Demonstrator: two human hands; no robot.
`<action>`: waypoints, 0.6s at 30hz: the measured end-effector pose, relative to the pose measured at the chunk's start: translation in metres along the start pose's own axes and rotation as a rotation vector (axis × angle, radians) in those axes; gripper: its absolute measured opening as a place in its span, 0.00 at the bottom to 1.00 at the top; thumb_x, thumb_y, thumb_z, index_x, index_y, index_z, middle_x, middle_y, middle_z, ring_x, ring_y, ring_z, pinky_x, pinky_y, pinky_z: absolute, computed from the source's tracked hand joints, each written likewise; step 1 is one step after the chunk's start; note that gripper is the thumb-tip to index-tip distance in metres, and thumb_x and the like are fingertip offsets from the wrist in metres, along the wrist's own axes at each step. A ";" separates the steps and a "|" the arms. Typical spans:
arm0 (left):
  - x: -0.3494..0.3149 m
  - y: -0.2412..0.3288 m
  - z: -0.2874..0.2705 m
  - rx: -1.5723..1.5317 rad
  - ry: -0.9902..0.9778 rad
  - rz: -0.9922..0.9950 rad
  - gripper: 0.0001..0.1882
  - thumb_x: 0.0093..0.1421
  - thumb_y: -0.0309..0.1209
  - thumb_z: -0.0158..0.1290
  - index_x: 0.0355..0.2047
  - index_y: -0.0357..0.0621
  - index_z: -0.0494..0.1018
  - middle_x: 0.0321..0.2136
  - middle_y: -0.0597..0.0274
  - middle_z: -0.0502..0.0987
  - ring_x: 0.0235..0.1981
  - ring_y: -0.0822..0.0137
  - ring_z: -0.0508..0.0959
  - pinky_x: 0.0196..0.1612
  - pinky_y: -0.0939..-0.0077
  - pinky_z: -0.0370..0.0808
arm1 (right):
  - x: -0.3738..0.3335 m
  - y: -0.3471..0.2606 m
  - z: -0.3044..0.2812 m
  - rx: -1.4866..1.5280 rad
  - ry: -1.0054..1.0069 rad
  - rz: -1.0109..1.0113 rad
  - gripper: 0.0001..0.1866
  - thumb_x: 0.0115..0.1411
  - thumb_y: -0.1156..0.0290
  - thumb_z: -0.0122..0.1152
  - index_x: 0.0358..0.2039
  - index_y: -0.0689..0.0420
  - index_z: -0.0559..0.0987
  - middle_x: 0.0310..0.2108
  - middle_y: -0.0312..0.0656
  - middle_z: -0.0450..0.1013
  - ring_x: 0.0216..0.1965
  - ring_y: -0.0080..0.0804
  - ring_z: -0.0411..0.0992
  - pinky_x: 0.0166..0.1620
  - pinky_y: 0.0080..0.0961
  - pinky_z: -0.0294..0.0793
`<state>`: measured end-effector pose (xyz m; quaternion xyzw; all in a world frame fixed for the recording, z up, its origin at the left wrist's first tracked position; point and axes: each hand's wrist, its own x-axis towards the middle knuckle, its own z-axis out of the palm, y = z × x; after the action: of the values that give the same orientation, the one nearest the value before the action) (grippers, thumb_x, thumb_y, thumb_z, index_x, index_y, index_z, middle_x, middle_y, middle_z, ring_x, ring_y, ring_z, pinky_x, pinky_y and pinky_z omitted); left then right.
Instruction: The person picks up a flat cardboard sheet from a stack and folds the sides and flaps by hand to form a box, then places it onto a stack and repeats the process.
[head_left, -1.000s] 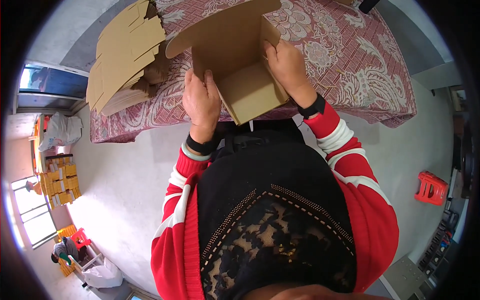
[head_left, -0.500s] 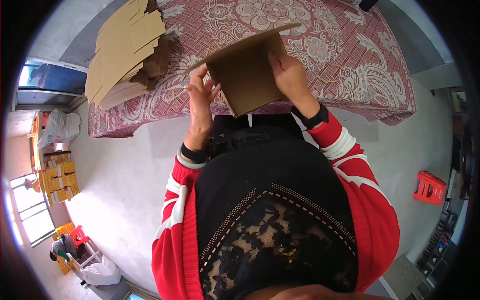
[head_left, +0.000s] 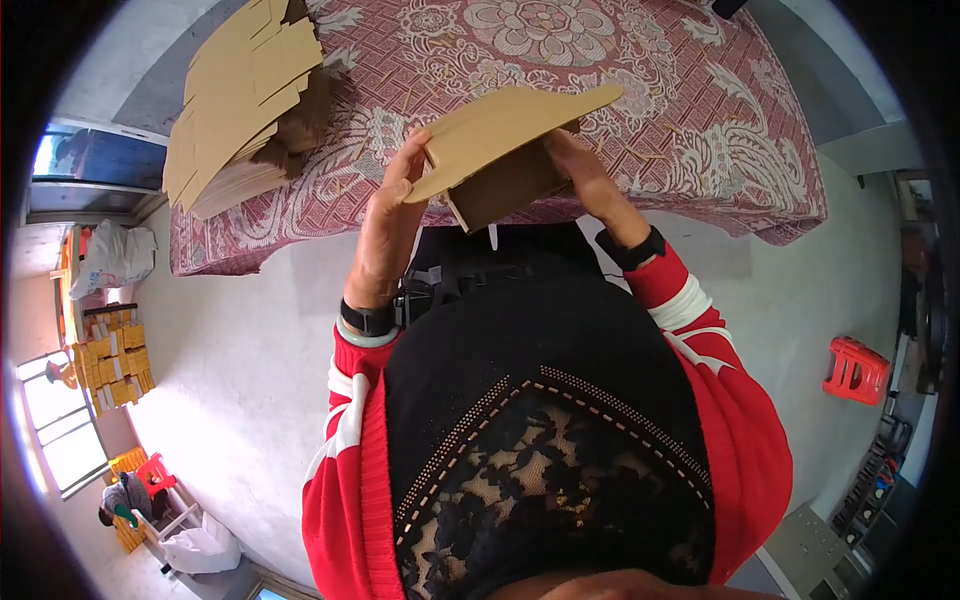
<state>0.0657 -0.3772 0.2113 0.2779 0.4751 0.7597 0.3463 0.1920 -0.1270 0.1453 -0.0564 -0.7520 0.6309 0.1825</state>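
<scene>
Between my two hands is a brown cardboard box, held at the near edge of the table. Its lid flap is tilted partway down over the opening, and the dark inside still shows below it. My left hand grips the left end of the lid, fingers behind and thumb in front. On the other side my right hand holds the box's right wall, its fingertips partly hidden by the lid. A stack of flat cardboard blanks lies at the table's left side.
A red and white patterned cloth covers the table and hangs over its near edge. To the right on the floor stands a red plastic stool. Yellow boxes are stacked at the left, with a white plastic bag above them.
The lid flap has swung toward me and down over the box opening. My left hand, open beside the box before, has closed on the lid's left end.
</scene>
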 end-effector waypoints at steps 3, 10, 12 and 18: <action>-0.001 -0.001 -0.002 -0.034 -0.025 -0.023 0.40 0.59 0.44 0.41 0.69 0.35 0.53 0.68 0.54 0.56 0.70 0.60 0.52 0.71 0.63 0.44 | 0.005 -0.009 -0.003 0.388 0.080 0.164 0.33 0.72 0.50 0.38 0.62 0.67 0.66 0.60 0.50 0.68 0.63 0.41 0.63 0.65 0.34 0.58; 0.001 0.000 -0.004 0.015 -0.065 -0.051 0.36 0.62 0.36 0.41 0.69 0.34 0.50 0.71 0.55 0.50 0.72 0.61 0.50 0.72 0.65 0.44 | 0.035 -0.052 -0.041 0.800 -0.162 0.375 0.39 0.67 0.37 0.43 0.60 0.61 0.71 0.58 0.46 0.69 0.57 0.37 0.66 0.62 0.37 0.58; 0.001 0.001 0.004 -0.057 -0.006 -0.053 0.35 0.64 0.37 0.41 0.69 0.34 0.51 0.71 0.55 0.50 0.71 0.61 0.50 0.71 0.65 0.44 | 0.036 -0.053 -0.041 0.822 -0.220 0.420 0.39 0.66 0.36 0.45 0.60 0.60 0.72 0.57 0.45 0.70 0.57 0.37 0.66 0.61 0.38 0.58; 0.005 -0.008 -0.002 -0.141 -0.005 -0.058 0.34 0.67 0.39 0.42 0.69 0.33 0.51 0.70 0.55 0.52 0.71 0.61 0.51 0.71 0.66 0.45 | 0.036 -0.043 -0.038 0.682 -0.146 0.481 0.35 0.63 0.39 0.53 0.55 0.58 0.75 0.51 0.40 0.73 0.50 0.30 0.69 0.55 0.35 0.65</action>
<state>0.0630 -0.3716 0.2040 0.2408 0.4274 0.7801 0.3882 0.1784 -0.0890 0.1994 -0.1219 -0.4767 0.8704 -0.0158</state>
